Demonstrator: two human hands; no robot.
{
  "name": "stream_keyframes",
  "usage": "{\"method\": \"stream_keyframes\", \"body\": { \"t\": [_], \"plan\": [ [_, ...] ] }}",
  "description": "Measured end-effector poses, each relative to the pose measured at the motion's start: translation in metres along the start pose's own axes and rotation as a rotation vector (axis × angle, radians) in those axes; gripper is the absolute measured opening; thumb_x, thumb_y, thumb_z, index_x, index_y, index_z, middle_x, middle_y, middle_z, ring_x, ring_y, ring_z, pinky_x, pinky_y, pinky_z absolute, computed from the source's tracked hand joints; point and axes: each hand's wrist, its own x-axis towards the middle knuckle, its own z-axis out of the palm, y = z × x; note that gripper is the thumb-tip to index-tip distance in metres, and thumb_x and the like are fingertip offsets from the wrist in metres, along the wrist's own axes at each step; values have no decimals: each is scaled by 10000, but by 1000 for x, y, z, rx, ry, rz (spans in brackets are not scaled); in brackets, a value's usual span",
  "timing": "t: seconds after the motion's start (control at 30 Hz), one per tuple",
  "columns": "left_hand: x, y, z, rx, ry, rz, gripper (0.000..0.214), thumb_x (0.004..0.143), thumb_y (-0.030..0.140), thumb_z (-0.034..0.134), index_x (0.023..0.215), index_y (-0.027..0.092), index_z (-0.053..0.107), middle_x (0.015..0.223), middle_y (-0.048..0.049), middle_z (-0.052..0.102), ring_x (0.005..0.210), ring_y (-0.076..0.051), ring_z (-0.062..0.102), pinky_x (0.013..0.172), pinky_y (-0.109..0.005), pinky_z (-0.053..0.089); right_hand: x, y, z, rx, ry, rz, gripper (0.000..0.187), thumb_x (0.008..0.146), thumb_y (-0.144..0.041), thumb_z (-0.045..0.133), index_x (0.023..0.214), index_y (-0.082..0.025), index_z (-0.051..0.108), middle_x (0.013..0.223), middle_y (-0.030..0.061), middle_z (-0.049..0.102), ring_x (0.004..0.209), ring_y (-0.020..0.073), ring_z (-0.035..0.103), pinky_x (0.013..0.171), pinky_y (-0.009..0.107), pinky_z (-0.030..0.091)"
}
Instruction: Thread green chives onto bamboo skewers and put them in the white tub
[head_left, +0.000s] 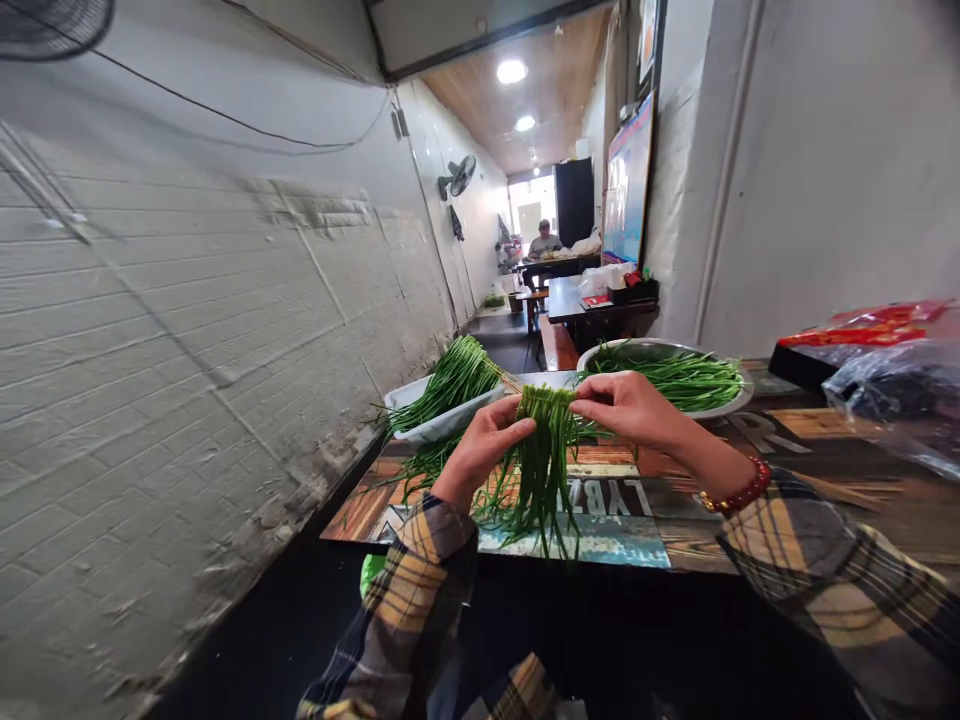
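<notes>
A bunch of garlic chives (546, 460) hangs over the table's near edge, its cut ends lined up in a row at the top. My left hand (487, 445) pinches the left end of that row between thumb and fingers. At the right end, my right hand (626, 405) is closed with thumb and fingertips together; any skewer through the row is too small to make out. Behind my left hand, a white tray (450, 412) bears more chives (461, 375) with thin sticks poking out at their right. Beyond my right hand, a metal basin (739, 400) holds loose chives (682, 375).
Thin wooden skewers (855, 490) lie on the patterned tabletop (622, 530) at the right. Near them are a red packet and clear plastic bags (907, 385). A white brick wall (187, 300) runs along the left. Farther back, a person (544, 240) sits at another table.
</notes>
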Motion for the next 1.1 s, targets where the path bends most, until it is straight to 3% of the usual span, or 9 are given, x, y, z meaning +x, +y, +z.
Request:
{"method": "stream_keyframes", "body": {
  "t": [0.27, 0.47, 0.77, 1.1],
  "plan": [
    [-12, 15, -6, 38, 52, 33, 363, 798, 355, 697, 1080, 128, 720, 993, -79, 725, 924, -200, 619, 887, -296, 429, -1, -12, 11, -20, -66, 11, 260, 838, -361, 565, 774, -152, 706, 666, 7, 620, 621, 138, 524, 591, 259, 372],
    [-19, 16, -11, 76, 144, 26, 331, 821, 404, 656, 885, 97, 762, 742, -29, 687, 675, -125, 535, 677, -236, 396, 6, -23, 20, -24, -55, -5, 233, 826, -334, 582, 728, -152, 689, 639, 2, 607, 603, 131, 515, 583, 257, 357],
    [-27, 18, -15, 67, 101, 17, 328, 839, 402, 637, 958, 122, 761, 816, -41, 713, 780, -162, 587, 799, -281, 425, 8, -36, 24, -45, 4, -75, 195, 802, -270, 594, 652, -156, 641, 582, -11, 574, 557, 115, 476, 561, 255, 331],
    [-27, 10, -13, 6, 93, 7, 335, 842, 411, 638, 981, 126, 747, 899, -61, 726, 842, -182, 616, 850, -305, 442, 10, -29, 24, -22, -77, -60, 250, 819, -315, 584, 634, -156, 640, 569, -19, 549, 554, 111, 460, 554, 252, 332]
  ]
}}
